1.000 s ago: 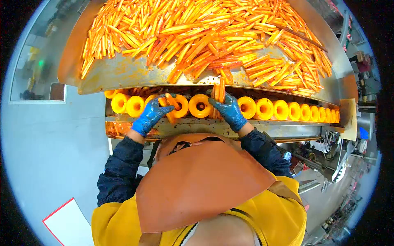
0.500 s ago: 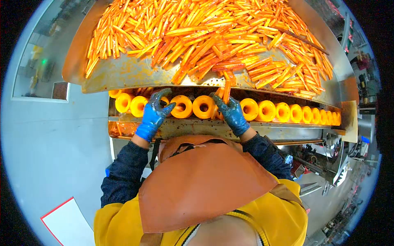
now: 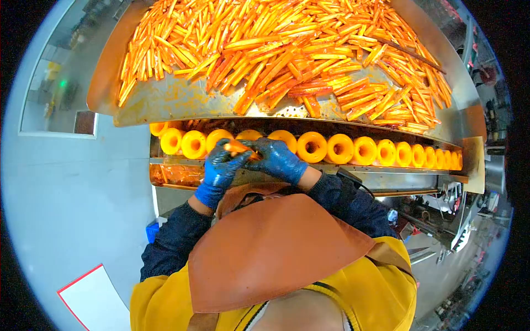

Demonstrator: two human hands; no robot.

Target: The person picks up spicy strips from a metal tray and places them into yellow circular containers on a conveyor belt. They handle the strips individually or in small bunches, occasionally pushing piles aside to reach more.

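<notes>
My left hand (image 3: 218, 172) points up and away from me, wrist low, with the fingers bent in toward the right; my right hand (image 3: 279, 160) reaches across from the right, nearly level, so that the 2 gloved hands meet in front of my chest; the fingers of both are closed to a pinch on a few orange strips (image 3: 238, 147), which lie sideways between them; the strips are blurred and partly covered, so I cannot tell their number.

The metal tray (image 3: 165, 100) ahead of me holds a wide heap (image 3: 265, 49) of similar glossy strips, its near left edge bare but smeared with orange; 1 thin dark rod (image 3: 411, 53) lies across the heap on the right; below the tray runs a row of yellow cups (image 3: 302, 146), side by side, and my hands cover parts of the ones on the left; I cannot tell whether anything sits in them; red-orange matter (image 3: 185, 174) lies in the lower trough at the left.

Compared with 0.5 s ago, my right hand is farther left and away from the cup where it held the strips upright; my left fingers, then spread and free, now grip them too.
</notes>
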